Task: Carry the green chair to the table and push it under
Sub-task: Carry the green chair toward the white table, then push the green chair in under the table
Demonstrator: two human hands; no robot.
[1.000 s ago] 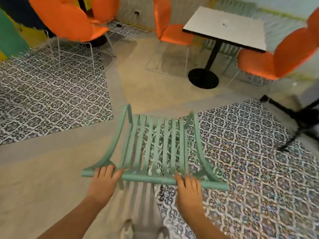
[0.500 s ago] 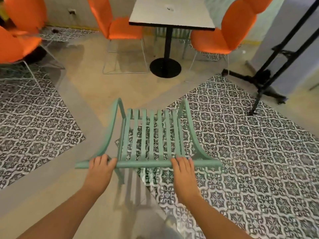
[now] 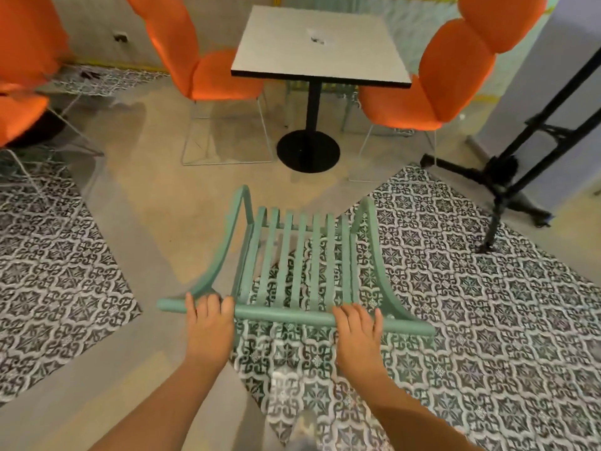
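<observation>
The green chair [image 3: 302, 255], slatted with curved armrests, is seen from above in the middle of the head view. My left hand [image 3: 209, 323] is wrapped over the left part of its top back rail. My right hand [image 3: 356, 333] grips the same rail further right. Straight ahead stands the square white table [image 3: 320, 43] with a black edge, black post and round black base [image 3: 308, 151]. The chair's front edge is a short stretch of floor away from the base. The chair's legs are hidden beneath the seat.
An orange chair [image 3: 208, 73] stands at the table's left side and another orange chair [image 3: 455, 76] at its right. More orange seats [image 3: 19, 102] are at far left. A black stand [image 3: 507, 177] with spread legs is on the right, on patterned tiles.
The table has shifted from the upper right to straight ahead and now looks closer. Both hands keep the same hold on the chair's back rail.
</observation>
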